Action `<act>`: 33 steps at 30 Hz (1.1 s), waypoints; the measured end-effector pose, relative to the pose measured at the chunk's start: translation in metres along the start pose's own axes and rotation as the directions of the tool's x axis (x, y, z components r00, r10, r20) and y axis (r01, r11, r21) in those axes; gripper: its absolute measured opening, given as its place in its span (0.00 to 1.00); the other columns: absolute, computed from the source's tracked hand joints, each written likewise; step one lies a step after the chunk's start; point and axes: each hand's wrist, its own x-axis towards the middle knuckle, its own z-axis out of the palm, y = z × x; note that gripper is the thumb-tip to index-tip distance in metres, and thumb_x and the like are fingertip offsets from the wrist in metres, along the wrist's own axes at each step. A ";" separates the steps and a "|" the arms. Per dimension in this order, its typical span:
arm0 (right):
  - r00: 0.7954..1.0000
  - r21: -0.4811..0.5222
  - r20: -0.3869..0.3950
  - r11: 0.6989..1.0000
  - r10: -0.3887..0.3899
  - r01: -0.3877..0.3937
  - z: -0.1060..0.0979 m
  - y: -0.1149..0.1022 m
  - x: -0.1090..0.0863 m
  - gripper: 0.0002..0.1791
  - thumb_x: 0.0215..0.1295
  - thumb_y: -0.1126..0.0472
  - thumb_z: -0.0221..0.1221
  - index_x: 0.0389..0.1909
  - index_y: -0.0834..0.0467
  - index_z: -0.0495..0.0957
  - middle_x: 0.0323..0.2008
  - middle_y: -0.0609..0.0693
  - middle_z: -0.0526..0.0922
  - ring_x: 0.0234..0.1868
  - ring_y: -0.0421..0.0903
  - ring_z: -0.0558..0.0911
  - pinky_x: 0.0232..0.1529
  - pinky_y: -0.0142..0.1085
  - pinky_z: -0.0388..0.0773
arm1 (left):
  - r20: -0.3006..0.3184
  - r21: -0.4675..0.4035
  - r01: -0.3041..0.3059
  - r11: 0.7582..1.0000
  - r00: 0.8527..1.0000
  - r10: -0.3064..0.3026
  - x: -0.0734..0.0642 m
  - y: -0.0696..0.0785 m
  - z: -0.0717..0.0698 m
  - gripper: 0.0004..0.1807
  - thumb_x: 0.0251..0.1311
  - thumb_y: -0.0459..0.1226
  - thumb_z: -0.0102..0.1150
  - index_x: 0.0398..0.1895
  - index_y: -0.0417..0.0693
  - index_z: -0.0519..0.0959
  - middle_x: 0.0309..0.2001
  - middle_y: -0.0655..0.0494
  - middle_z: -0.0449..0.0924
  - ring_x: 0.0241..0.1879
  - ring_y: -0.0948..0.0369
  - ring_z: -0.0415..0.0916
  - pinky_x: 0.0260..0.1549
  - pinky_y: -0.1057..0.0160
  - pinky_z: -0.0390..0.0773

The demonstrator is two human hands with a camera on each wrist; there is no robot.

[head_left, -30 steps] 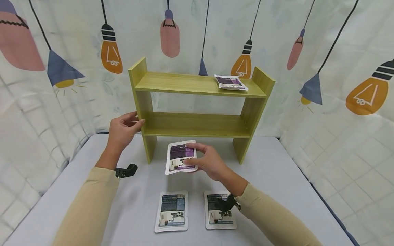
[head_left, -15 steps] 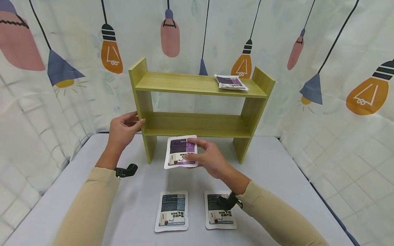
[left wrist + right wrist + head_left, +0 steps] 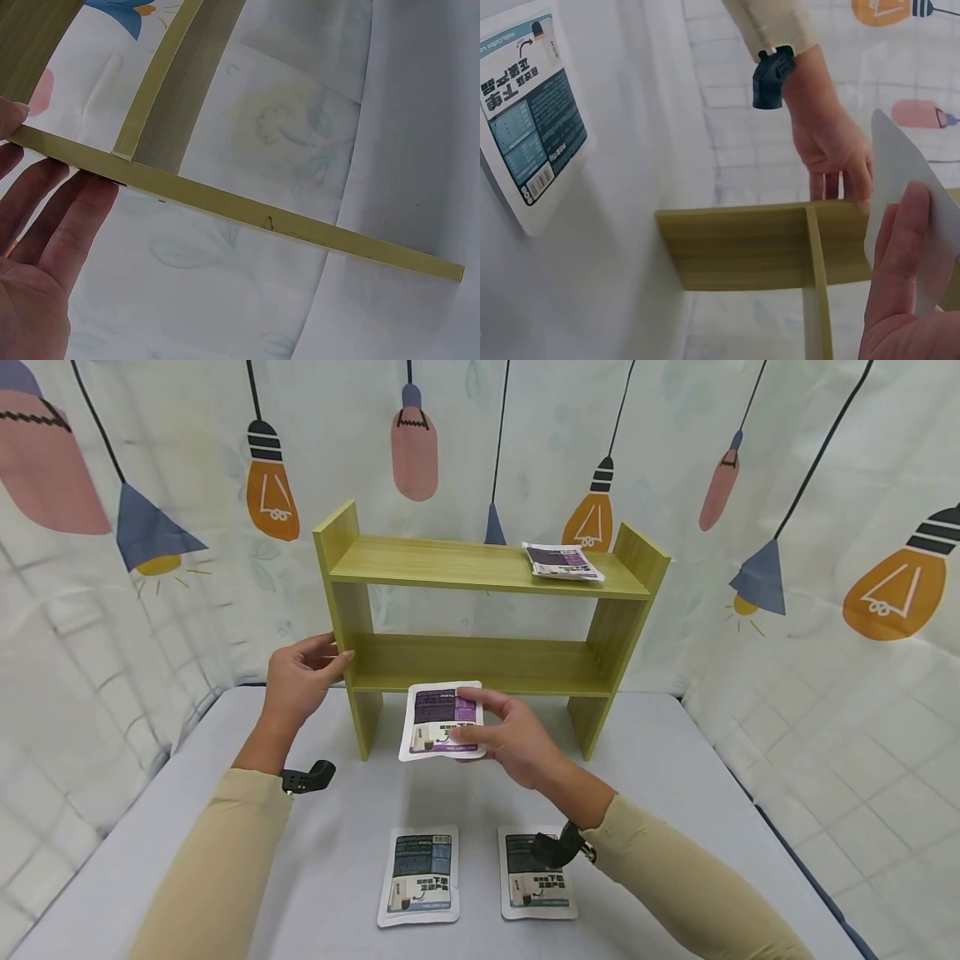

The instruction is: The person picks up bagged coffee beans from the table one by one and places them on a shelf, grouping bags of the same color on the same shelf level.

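Observation:
My right hand point(image 3: 517, 739) pinches a flat white packet with a purple and black label point(image 3: 441, 722), thumb on its face and fingers behind. It is held over the table, in front of the lower board of a yellow-green wooden shelf point(image 3: 480, 664). In the right wrist view the packet's plain white back point(image 3: 911, 187) shows, with fingers point(image 3: 904, 240) against it. My left hand point(image 3: 300, 677) grips the shelf's left side panel. In the left wrist view the thumb point(image 3: 11, 116) lies on one side of that panel point(image 3: 225, 196) and the fingers on the other.
Two white packets with blue-grey labels, a left one point(image 3: 418, 877) and a right one point(image 3: 534, 877), lie on the white table point(image 3: 330, 893). My right wrist strap partly covers the right one. Purple-labelled packets point(image 3: 562, 562) lie on the shelf's top board. A printed curtain point(image 3: 480, 452) hangs behind.
My right hand has raised the purple packet toward the lower shelf board. My left hand and the shelf have stayed put.

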 end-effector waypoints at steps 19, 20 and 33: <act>0.999 0.050 0.029 0.999 -0.013 0.012 0.002 -0.021 -0.002 0.34 0.61 0.77 0.65 0.68 0.54 0.76 0.66 0.55 0.74 0.54 0.52 0.85 0.50 0.44 0.88 | 0.004 -0.002 -0.005 1.000 1.000 0.005 -0.001 0.002 0.001 0.31 0.66 0.51 0.66 0.71 0.55 0.75 0.59 0.46 0.84 0.48 0.62 0.84 0.39 0.75 0.84; 1.000 0.048 0.026 0.999 -0.011 0.010 0.002 -0.023 -0.002 0.34 0.61 0.76 0.66 0.68 0.54 0.77 0.66 0.55 0.74 0.54 0.52 0.85 0.50 0.43 0.88 | 0.005 -0.001 -0.006 1.000 1.000 0.006 -0.001 0.002 0.001 0.31 0.66 0.52 0.66 0.71 0.55 0.75 0.59 0.46 0.84 0.48 0.61 0.84 0.39 0.75 0.84; 0.998 0.061 0.052 0.998 -0.032 0.029 0.004 -0.040 -0.004 0.34 0.61 0.77 0.66 0.68 0.54 0.77 0.66 0.54 0.72 0.54 0.53 0.84 0.50 0.45 0.88 | -0.006 0.011 -0.017 1.000 1.000 0.017 -0.002 0.002 0.000 0.32 0.65 0.54 0.65 0.71 0.55 0.76 0.57 0.45 0.84 0.45 0.68 0.83 0.39 0.76 0.83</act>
